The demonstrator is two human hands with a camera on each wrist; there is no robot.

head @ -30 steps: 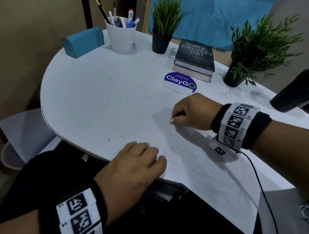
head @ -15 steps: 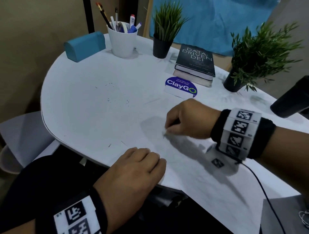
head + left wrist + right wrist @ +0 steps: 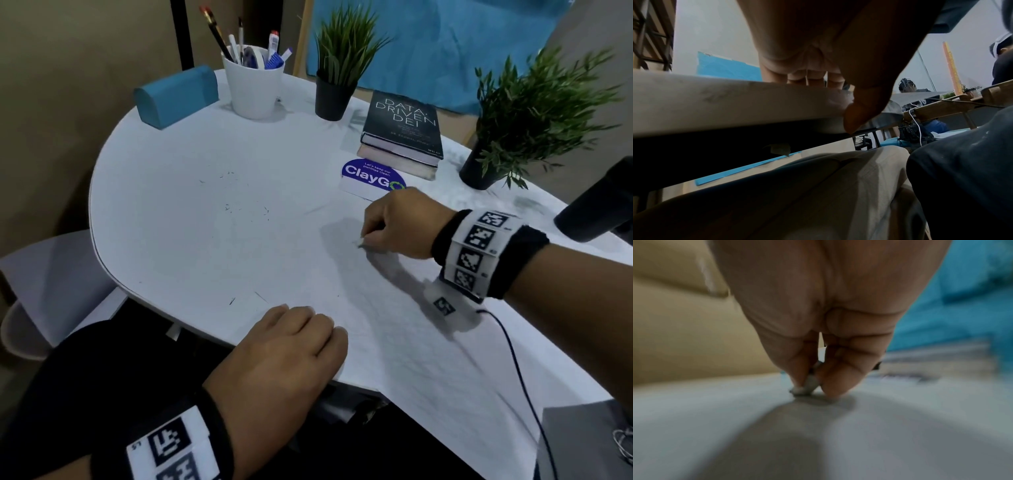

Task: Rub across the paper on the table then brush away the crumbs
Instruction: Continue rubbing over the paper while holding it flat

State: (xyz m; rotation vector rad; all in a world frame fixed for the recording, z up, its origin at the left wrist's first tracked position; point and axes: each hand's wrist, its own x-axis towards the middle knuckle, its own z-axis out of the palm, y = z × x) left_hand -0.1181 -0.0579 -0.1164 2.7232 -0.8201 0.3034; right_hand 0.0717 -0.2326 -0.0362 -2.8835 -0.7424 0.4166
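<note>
A white sheet of paper [image 3: 411,359] lies on the round white table [image 3: 171,222], reaching over its near edge. My right hand [image 3: 368,240] pinches a small white eraser [image 3: 361,245] between thumb and fingers, its tip pressed on the paper. The blurred right wrist view shows the eraser [image 3: 807,386] held by the right hand [image 3: 812,387]. My left hand [image 3: 308,329] rests on the paper's near left corner. In the left wrist view the left hand [image 3: 840,95] has its fingers [image 3: 813,79] on the tabletop and its thumb over the edge. Dark crumbs [image 3: 246,209] are scattered left of the paper.
At the back stand a blue box [image 3: 174,96], a white cup of pens [image 3: 253,89], two potted plants [image 3: 335,89] [image 3: 486,164], stacked books [image 3: 400,130] and a ClayGo sign [image 3: 370,174]. A black cable [image 3: 513,359] trails from my right wrist. A chair [image 3: 51,274] stands left.
My right hand drew the eraser toward me and leftward across the paper, then pushed it back away. The left hand has stayed on the paper's corner.
</note>
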